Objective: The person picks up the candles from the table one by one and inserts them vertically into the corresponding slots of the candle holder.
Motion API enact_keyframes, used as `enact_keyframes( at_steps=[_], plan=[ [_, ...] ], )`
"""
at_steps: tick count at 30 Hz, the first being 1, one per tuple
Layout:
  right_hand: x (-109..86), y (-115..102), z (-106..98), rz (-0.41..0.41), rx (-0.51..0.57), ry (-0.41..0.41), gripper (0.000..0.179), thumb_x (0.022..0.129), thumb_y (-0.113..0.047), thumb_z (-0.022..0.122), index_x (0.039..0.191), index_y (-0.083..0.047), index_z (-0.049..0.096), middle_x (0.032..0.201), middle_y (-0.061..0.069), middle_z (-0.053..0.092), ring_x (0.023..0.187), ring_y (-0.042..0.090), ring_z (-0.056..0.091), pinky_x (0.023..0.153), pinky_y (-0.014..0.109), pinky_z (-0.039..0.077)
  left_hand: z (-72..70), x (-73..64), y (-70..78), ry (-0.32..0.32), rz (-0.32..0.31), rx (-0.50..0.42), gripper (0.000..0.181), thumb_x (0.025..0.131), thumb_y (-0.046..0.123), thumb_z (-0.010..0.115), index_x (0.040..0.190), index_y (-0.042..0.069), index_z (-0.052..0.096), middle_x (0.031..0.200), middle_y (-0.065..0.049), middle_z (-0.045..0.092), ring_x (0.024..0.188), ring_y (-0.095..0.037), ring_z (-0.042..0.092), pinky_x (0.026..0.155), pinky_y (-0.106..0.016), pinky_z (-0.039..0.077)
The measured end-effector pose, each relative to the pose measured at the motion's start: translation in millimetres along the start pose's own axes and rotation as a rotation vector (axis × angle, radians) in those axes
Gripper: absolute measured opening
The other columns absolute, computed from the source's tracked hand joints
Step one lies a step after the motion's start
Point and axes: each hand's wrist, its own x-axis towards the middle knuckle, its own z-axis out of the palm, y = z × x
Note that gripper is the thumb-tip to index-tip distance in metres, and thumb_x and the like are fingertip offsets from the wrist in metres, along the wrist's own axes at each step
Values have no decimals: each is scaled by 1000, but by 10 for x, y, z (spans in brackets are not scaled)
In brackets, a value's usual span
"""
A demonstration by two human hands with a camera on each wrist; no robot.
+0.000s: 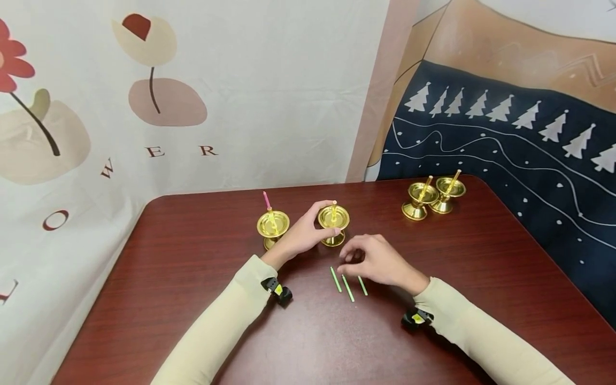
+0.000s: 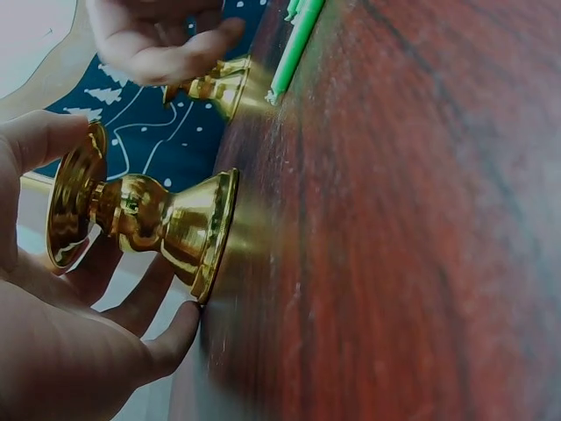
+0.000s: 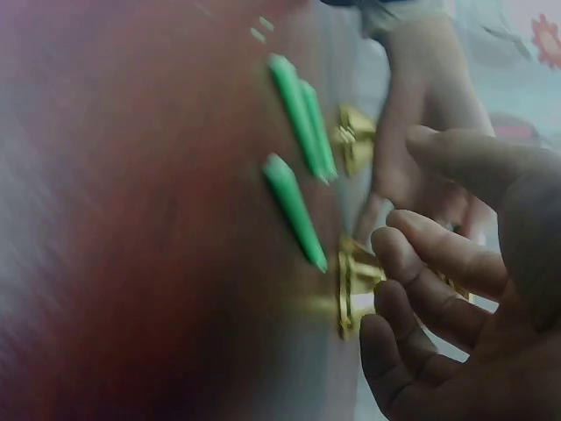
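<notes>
My left hand [image 1: 303,233] grips a gold candle holder [image 1: 339,217] standing on the table, thumb over the dish rim and fingers around its far side. In the left wrist view, the holder's stem [image 2: 136,210] shows between thumb and fingers, its base on the tabletop. Just to the right, my right hand [image 1: 377,261] hovers with fingers loosely bent and nothing between them. Beneath and beside it lie three thin green candles [image 1: 348,289], also in the right wrist view as green sticks [image 3: 296,215]. Left of the gripped holder stands another gold holder [image 1: 263,223] bearing a pink candle [image 1: 267,200].
Two more gold holders [image 1: 415,210] stand close together at the back right of the dark red table [image 1: 192,251], each with an upright gold tube. Behind the table hangs a white printed cloth [image 1: 269,107], with a dark blue tree-patterned one [image 1: 462,139] on the right.
</notes>
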Motion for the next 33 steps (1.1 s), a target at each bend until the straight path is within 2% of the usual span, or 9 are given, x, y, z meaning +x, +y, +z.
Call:
enact_keyframes(
  at_steps=[4, 11, 22, 28, 33],
  plan=[
    [-41, -57, 116, -72, -103, -57, 24, 80, -31, 100, 91, -19, 82, 83, -13, 68, 82, 10, 59, 76, 31, 49, -12, -29, -11, -2, -17, -13, 76, 100, 25, 81, 166, 20, 44, 165, -12, 48, 150, -30, 45, 125, -54, 32],
    [-73, -87, 198, -72, -151, -86, 31, 73, -33, 104, 83, -21, 78, 79, -14, 61, 80, 9, 53, 73, 28, 46, -35, -71, -19, -14, -39, -21, 76, 102, 26, 79, 167, 22, 41, 169, -12, 44, 154, -31, 41, 125, -57, 31],
    [-48, -93, 175, -143, -138, -134, 22, 74, -22, 101, 87, -20, 83, 82, -15, 65, 83, 7, 55, 76, 29, 47, -51, -120, 4, -34, -46, -63, 76, 103, 23, 75, 168, 18, 36, 159, -19, 52, 137, -31, 56, 118, -50, 40],
    [4, -57, 165, -172, -92, -185, 14, 79, -19, 97, 87, -22, 86, 84, -16, 67, 84, 9, 57, 78, 32, 46, -58, -130, -2, -38, -54, -55, 77, 104, 24, 75, 169, 21, 36, 162, -18, 48, 140, -31, 53, 119, -51, 39],
    [64, -36, 156, -177, -34, -218, 13, 82, -14, 95, 84, -22, 85, 81, -22, 67, 82, 6, 59, 78, 29, 48, -62, -129, -13, -37, -54, -55, 77, 104, 23, 75, 169, 21, 35, 163, -18, 47, 143, -31, 52, 120, -52, 38]
  ],
)
